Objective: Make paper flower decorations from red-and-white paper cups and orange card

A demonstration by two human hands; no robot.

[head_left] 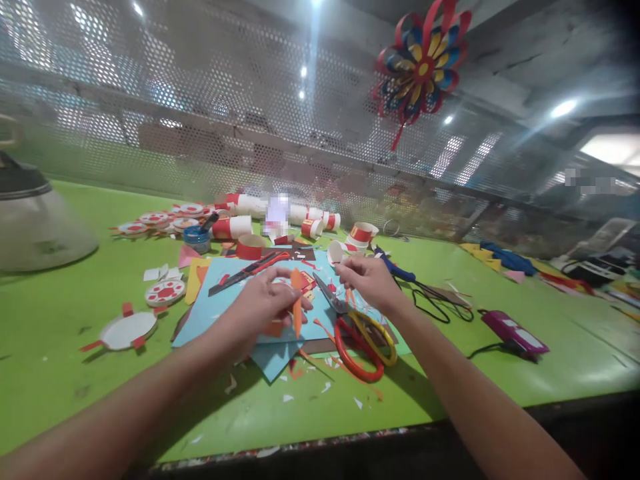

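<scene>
Between the fingers of my left hand (265, 300) is a narrow piece of orange paper (298, 313), held upright above light blue sheets (200, 313). My right hand (370, 277) is closed in a pinch to the right; whatever is at its fingertips is too small to make out. Just below it lie scissors (360, 357) with one red and one yellow handle, blades pointing away to the left. A black and red cutter knife (247, 273) rests on the blue sheets behind my left hand. Thin orange strips and scraps are scattered around the scissors.
Left on the green table (60, 387) are a white disc with red tabs (129, 331), a red-dotted disc (165, 292) and a blue jar (197, 239). Paper cups (235, 227) lie behind. A blue-handled tool (397, 268) with a black cord and a purple device (515, 333) are right.
</scene>
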